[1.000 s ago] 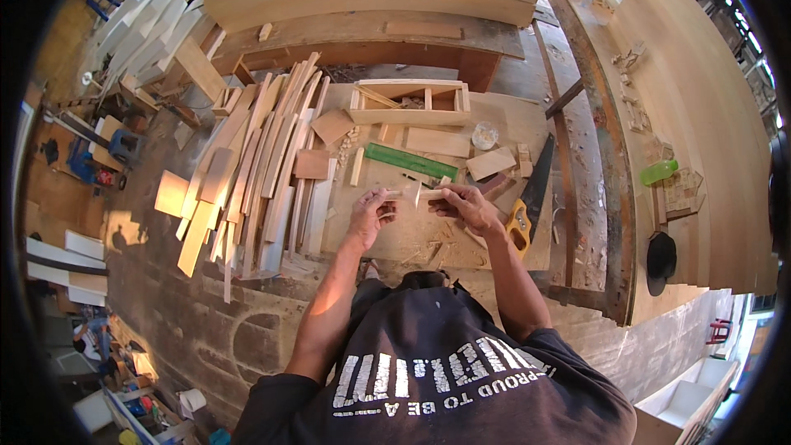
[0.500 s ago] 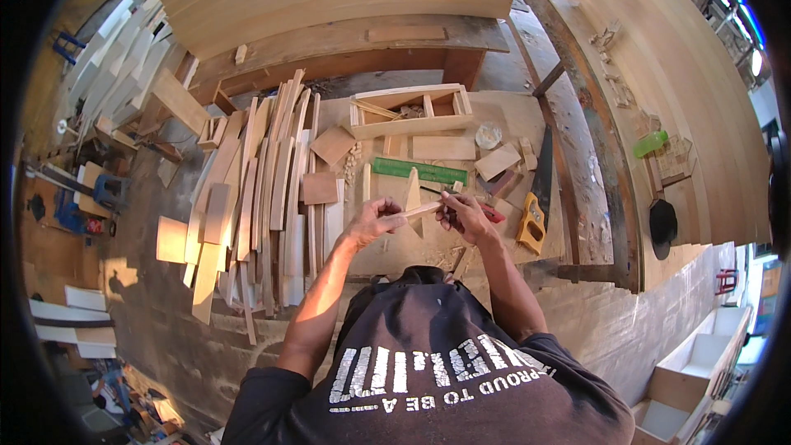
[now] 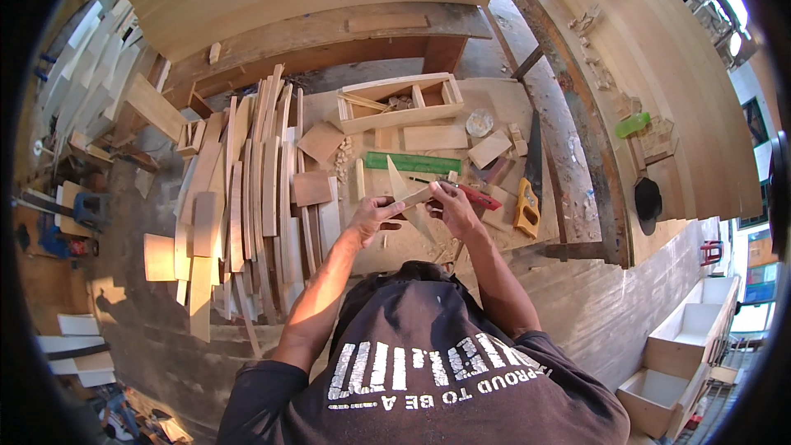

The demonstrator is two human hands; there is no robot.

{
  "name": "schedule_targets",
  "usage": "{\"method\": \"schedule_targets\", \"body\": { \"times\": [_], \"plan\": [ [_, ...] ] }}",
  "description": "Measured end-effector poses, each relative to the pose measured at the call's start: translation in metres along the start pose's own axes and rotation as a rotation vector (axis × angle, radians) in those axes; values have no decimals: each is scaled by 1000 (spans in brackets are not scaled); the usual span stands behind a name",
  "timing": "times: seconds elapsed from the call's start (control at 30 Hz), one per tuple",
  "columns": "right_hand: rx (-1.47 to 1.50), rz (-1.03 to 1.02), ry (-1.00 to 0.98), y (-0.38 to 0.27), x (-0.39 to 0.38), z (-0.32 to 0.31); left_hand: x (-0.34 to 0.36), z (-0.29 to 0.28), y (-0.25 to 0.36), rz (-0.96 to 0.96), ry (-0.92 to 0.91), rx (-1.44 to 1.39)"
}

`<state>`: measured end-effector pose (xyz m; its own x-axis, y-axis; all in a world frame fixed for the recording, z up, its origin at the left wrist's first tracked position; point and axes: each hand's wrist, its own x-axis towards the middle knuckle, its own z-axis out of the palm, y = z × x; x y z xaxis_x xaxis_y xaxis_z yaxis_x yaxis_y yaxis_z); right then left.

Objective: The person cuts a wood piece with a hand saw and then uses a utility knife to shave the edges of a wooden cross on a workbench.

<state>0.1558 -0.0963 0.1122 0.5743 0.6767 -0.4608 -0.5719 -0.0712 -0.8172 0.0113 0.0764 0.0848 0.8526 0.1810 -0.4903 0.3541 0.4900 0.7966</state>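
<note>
Crossed wooden piece is held between left hand and right hand, above the surface. Green ruler is partly hidden (by the piece's tip). Red-handled tool and yellow-handled saw are noted at right.

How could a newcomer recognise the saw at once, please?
Find the pale board in the centre. Near its right edge, beyond the right hand, lies the saw. Its yellow handle and dark blade set it apart from the red tool nearby.
</note>
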Motion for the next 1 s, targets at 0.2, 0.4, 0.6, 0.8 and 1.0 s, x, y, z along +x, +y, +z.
{"method": "schedule_targets", "body": {
  "times": [0.2,0.4,0.6,0.8,1.0],
  "plan": [
    [20,1,-67,8,-1,-2,-3,13,8,14,-30,6],
    [59,-23,-105,9,6,-15,-6,14,13,-7,-126,-152],
    [351,29,-89,4,-3,-20,-10,29,4,39,-266,-632],
    [320,-32,-284,5,-5,-34,5,38,-16,120,-238,-534],
    [352,-67,-304,12,-17,-29,14,16,-22,79,-348,-453]
  ]
}}
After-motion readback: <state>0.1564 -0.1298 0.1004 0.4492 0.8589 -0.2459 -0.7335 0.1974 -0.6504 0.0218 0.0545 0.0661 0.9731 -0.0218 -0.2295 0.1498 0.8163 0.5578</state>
